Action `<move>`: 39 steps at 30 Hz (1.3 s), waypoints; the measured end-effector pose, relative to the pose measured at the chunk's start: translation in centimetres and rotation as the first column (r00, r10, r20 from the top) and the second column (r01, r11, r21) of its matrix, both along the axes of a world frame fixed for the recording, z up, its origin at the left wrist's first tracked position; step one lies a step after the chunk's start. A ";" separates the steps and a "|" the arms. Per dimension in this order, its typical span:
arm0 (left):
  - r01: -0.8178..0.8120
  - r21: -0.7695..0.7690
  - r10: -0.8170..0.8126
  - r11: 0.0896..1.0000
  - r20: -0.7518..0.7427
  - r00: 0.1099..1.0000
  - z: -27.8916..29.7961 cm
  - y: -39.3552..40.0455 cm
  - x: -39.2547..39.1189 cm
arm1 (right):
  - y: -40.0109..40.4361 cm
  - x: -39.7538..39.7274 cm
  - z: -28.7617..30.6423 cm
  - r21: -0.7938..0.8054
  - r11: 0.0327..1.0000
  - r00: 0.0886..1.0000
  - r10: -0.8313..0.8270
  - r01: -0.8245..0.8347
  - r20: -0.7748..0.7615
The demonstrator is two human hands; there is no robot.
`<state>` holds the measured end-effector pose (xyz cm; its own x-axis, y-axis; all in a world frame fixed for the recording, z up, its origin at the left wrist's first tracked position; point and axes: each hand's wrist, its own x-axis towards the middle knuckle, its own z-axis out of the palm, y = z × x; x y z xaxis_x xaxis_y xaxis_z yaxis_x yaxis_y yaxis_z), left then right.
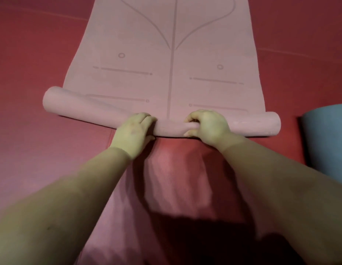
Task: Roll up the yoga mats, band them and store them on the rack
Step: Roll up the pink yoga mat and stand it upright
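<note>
Two hands (left (pixel 133 131), right (pixel 209 124)) grip one pink mat (pixel 166 73).

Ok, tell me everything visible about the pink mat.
The pink mat looks like soft foam, printed with alignment lines, circles and a central stripe. Its near end is rolled into a low tube; the rest lies flat on the red floor, running away. The left hand and right hand press and curl over the roll's middle.

The far end of the pink mat (pixel 166 44) is cut off at twelve o'clock. A blue object (pixel 326 138) at three o'clock is cropped. Fingertips of the left hand (pixel 133 131) are hidden behind the roll (pixel 101 109).
</note>
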<state>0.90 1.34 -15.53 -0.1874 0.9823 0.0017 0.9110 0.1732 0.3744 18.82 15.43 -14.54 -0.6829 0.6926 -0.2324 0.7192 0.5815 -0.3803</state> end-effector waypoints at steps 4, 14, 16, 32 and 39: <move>-0.055 -0.152 0.046 0.987 -0.061 0.997 0.7 1.5 -0.1 | -0.1 -0.5 0.8 -0.028 1.000 0.996 -0.009 0.011 0.087; 0.049 -0.431 -0.076 0.901 -0.045 0.996 3.6 -5.8 5.4 | -8.5 4.9 2.6 -0.205 0.976 0.957 -0.011 0.073 0.289; 0.067 -0.458 -0.088 0.887 -0.026 0.996 3.9 -8.5 7.2 | -11.4 6.8 2.8 -0.247 0.965 0.953 -0.011 0.090 0.303; 0.089 -0.591 0.010 0.802 0.162 0.987 3.7 -10.8 8.0 | -20.4 11.5 0.6 0.240 0.964 0.990 0.129 -0.111 -0.061; 0.140 -0.423 -0.035 0.895 0.247 0.968 3.2 -10.1 7.1 | -17.1 10.4 0.8 -0.018 0.999 0.999 0.034 -0.035 -0.019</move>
<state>8.01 -8.80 -12.36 -0.0440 0.8869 -0.4599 0.8295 0.2890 0.4779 29.21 -1.65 -13.72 -0.7106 0.6642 -0.2322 0.6916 0.5985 -0.4043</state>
